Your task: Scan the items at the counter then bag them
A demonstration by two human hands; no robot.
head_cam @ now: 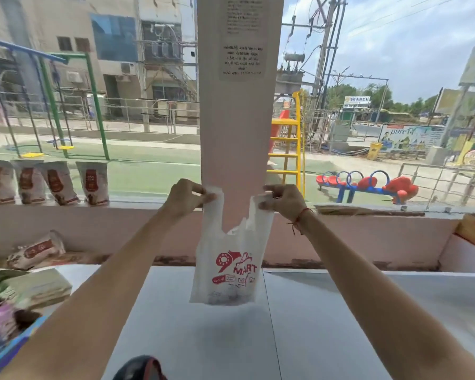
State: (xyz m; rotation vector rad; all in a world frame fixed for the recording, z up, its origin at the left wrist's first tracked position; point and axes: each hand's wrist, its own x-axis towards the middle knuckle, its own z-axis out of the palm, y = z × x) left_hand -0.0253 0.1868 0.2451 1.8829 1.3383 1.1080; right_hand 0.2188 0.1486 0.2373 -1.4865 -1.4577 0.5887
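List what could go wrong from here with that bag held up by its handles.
1. Both hands, left hand and right hand, pinch only the thin handle tips of the white bag; a handle may slip or tear.
2. The bag hangs above the counter with something dark inside at the bottom; a drop could spill it.

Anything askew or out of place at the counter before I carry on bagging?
One thing: a pouch lies tipped on its side on the left ledge, while the matching pouches on the sill stand upright. The bag hangs intact from the left hand and right hand. No spills show.
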